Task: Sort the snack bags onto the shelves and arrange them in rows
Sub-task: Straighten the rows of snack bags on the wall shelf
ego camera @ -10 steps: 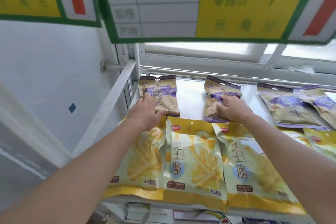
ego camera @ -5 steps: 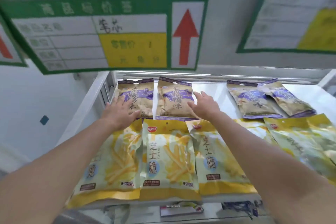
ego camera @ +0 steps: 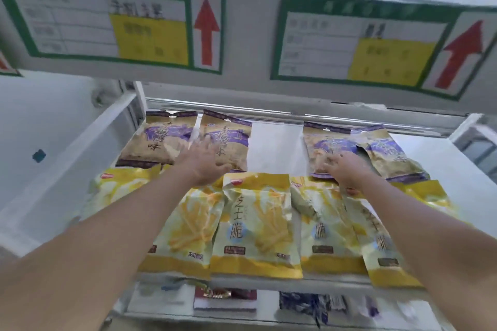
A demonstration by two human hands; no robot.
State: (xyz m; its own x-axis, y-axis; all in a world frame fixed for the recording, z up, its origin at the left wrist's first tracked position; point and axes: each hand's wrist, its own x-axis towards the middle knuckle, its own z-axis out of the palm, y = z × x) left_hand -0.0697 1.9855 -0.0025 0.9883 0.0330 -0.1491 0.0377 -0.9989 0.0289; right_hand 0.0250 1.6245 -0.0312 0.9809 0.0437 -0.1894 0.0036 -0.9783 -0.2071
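Brown-and-purple snack bags lie flat in the back row of the white shelf (ego camera: 274, 148): the first bag (ego camera: 158, 142) and second bag (ego camera: 236, 140) on the left, then a gap, then a third bag (ego camera: 325, 148) overlapped by a fourth bag (ego camera: 390, 156). Several yellow snack bags (ego camera: 255, 226) fill the front row, overlapping each other. My left hand (ego camera: 204, 161) reaches with straight fingers onto the second brown bag's left part. My right hand (ego camera: 347, 169) rests flat on the lower part of the third brown bag.
Just above hangs the upper shelf's front edge with two green-framed price signs (ego camera: 113, 24) bearing red arrows. A lower shelf holds other packets (ego camera: 226, 298). A white side rail (ego camera: 80, 158) and a wall bound the left.
My left hand moved right from the first brown bag to the second. My right hand left the second bag and reached right onto the third. The view swung right.
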